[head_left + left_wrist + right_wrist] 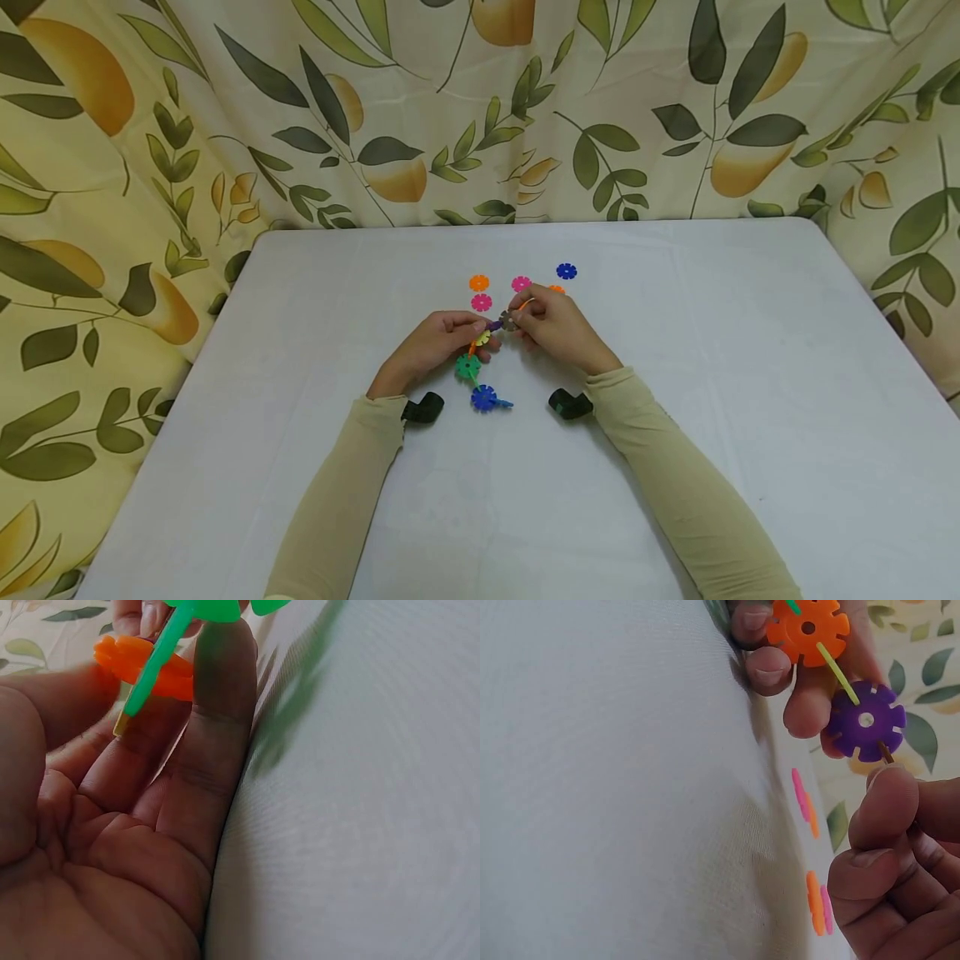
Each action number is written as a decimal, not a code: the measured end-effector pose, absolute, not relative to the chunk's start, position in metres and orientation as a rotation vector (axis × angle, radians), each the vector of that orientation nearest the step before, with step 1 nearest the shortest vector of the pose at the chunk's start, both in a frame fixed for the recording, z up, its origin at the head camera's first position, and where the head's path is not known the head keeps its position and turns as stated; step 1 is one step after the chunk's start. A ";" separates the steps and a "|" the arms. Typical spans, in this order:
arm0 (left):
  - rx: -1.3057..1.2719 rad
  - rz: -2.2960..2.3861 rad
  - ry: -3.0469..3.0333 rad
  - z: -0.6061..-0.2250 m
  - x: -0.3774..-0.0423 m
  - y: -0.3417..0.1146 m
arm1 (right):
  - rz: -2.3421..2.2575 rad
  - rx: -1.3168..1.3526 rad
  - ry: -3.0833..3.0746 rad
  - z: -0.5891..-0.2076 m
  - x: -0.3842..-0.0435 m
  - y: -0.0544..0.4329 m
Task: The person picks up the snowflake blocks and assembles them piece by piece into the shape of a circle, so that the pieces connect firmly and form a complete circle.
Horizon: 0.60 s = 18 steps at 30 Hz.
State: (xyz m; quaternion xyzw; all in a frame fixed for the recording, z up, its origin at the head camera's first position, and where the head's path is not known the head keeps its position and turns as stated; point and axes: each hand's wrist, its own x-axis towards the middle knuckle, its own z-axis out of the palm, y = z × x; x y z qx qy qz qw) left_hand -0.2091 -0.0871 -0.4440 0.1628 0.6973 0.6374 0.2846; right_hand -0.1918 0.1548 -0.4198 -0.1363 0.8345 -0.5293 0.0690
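A curved chain of notched plastic interlocking discs runs between the two hands. Its lower end has a blue disc (483, 398) and a green disc (468, 366), hanging below the left fingers. My left hand (438, 342) pinches the chain around its orange disc (808, 630), yellow disc (483, 338) and purple disc (866, 721). With thumb and fingertips, my right hand (561, 329) grips the brownish-grey disc (507, 321), slotted edge-on into the purple one. An orange disc (527, 305) shows at the right fingers, partly hidden by them.
Beyond the hands lie loose discs on the white table (712, 333): orange (479, 283), pink (482, 302), another pink (521, 284), a half-hidden orange (557, 288) and blue (566, 271). A leaf-patterned curtain (465, 100) hangs behind the table. Black wrist cameras (423, 408) sit below each hand.
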 end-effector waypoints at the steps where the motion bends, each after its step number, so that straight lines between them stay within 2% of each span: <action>1: 0.436 1.709 1.859 -0.444 -0.209 -0.087 | -1.596 -0.414 2.517 -0.419 -0.191 0.154; 18: 0.413 1.735 1.855 -0.443 -0.208 -0.085 | -1.682 -0.374 2.486 -0.421 -0.188 0.147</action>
